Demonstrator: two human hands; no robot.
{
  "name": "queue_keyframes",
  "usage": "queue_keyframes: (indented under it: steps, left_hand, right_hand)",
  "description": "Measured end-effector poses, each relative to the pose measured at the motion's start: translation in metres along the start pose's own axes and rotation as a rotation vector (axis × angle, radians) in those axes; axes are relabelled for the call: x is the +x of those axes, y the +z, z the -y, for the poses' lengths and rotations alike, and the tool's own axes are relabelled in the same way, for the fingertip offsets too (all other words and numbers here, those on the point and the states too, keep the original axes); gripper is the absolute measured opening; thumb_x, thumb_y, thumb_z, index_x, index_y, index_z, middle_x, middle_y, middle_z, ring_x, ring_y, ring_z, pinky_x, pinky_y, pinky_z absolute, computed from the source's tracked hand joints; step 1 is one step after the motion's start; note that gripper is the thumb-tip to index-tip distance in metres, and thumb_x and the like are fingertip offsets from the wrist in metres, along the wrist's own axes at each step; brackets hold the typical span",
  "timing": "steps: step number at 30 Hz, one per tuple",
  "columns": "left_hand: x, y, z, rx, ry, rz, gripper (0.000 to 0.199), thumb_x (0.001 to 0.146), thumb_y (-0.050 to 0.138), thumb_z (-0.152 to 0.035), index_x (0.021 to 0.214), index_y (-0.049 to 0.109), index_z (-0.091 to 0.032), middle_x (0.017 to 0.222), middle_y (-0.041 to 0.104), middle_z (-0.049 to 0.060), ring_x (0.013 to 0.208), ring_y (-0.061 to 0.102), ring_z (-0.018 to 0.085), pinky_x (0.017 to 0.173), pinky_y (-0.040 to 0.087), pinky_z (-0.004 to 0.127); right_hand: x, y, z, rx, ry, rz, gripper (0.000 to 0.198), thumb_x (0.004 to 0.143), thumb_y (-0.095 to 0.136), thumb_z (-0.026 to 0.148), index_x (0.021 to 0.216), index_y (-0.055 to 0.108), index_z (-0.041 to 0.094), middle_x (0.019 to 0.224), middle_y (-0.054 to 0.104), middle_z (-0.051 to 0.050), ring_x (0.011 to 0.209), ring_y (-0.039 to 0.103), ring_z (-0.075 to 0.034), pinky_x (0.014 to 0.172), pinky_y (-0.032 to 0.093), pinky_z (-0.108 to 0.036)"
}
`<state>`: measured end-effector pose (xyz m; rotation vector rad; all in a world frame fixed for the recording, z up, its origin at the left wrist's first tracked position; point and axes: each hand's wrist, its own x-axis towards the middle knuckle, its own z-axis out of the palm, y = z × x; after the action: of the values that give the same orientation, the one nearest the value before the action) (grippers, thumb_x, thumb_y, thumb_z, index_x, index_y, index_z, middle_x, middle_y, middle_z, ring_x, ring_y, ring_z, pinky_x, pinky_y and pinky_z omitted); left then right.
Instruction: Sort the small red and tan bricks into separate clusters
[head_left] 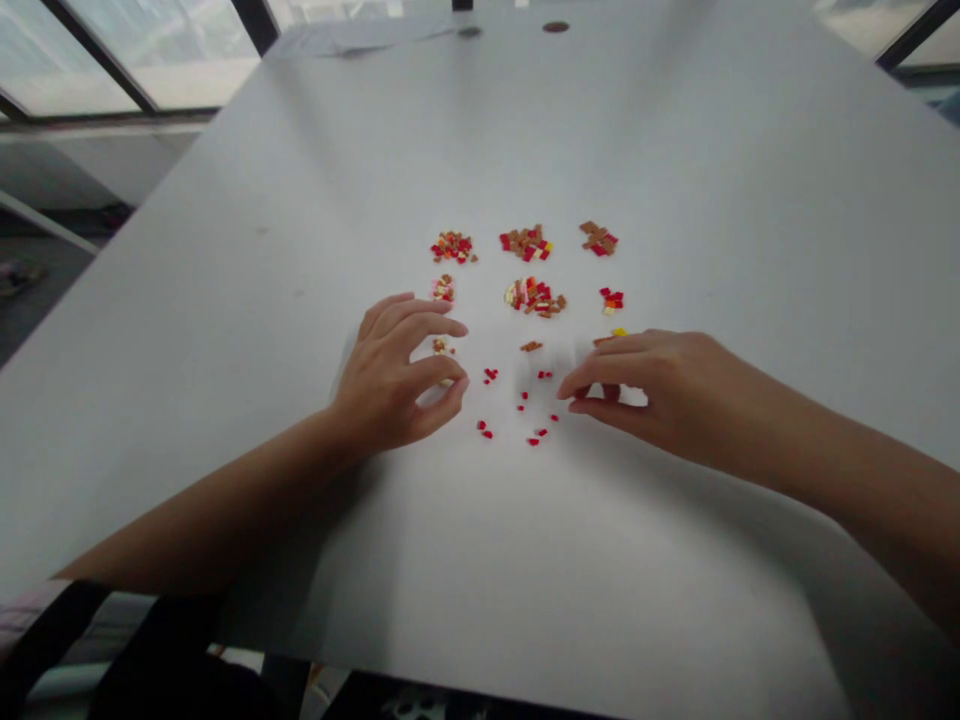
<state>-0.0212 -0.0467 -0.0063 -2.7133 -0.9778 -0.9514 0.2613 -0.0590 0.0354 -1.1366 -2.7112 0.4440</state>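
Observation:
My left hand point(401, 375) hovers at the left of small toy brick pieces, thumb and forefinger pinched together, other fingers spread. Whatever is in the pinch is too small to make out. It partly covers a little group of tan and cream pieces point(442, 346). My right hand point(649, 380) is on the other side, thumb and forefinger curved with a slight gap and nothing visible between them. Under it, a yellow piece point(619, 332) is partly hidden. Between the hands lie several tiny red pieces point(542, 433), scattered in ones and small clusters.
Beyond the hands are sorted piles: mixed small pieces point(453, 247), brown and red pieces point(526, 242), brown plates point(598, 238), a larger mixed pile point(536, 297) and a red-orange cluster point(611, 300). All lie on a white table point(480, 560). Windows point(172, 50) stand behind.

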Motion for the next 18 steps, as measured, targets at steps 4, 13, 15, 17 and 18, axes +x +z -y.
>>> queue_keyframes:
  steps: [4,13,15,17,18]
  left_hand:
    - [0.000,-0.001,0.000,0.008,-0.002,0.006,0.005,0.081,0.067,-0.023,0.077,0.066,-0.026,0.112,0.073,0.001,0.117,0.064,0.025,0.105,0.046,0.052]
    - [0.000,0.001,0.000,0.017,0.027,-0.042,0.006,0.082,0.067,-0.023,0.078,0.066,-0.025,0.109,0.073,0.002,0.115,0.066,0.025,0.105,0.047,0.051]
    - [0.000,0.002,0.000,0.018,0.019,-0.038,0.006,0.082,0.067,-0.024,0.078,0.066,-0.026,0.110,0.073,0.001,0.115,0.066,0.025,0.105,0.047,0.051]
    - [0.000,0.001,-0.001,0.017,0.023,-0.040,0.006,0.083,0.067,-0.023,0.077,0.066,-0.026,0.110,0.073,0.002,0.115,0.066,0.025,0.105,0.047,0.051]
    - [0.000,0.001,-0.001,0.017,0.030,-0.045,0.006,0.083,0.067,-0.023,0.077,0.066,-0.025,0.109,0.074,0.003,0.115,0.066,0.026,0.104,0.047,0.051]
  right_hand:
    - [0.004,0.004,0.007,0.015,-0.047,0.025,0.018,0.089,0.059,0.019,0.092,0.076,0.024,0.081,0.076,-0.003,0.067,0.067,-0.017,0.068,0.050,-0.032]
    - [0.021,0.024,0.033,0.070,-0.136,-0.051,0.015,0.091,0.063,0.019,0.100,0.076,0.022,0.092,0.076,-0.005,0.083,0.068,-0.020,0.074,0.046,-0.034]
    - [0.025,0.030,0.036,0.049,-0.166,-0.085,0.017,0.092,0.064,0.023,0.105,0.075,0.022,0.098,0.076,-0.007,0.089,0.068,-0.022,0.077,0.045,-0.035]
    - [0.026,0.034,0.038,0.025,-0.194,-0.107,0.018,0.093,0.063,0.025,0.105,0.075,0.021,0.100,0.076,-0.008,0.091,0.067,-0.024,0.078,0.044,-0.037]
    - [0.026,0.035,0.039,0.016,-0.205,-0.112,0.017,0.094,0.063,0.025,0.103,0.076,0.019,0.099,0.075,-0.008,0.090,0.067,-0.024,0.079,0.043,-0.037]
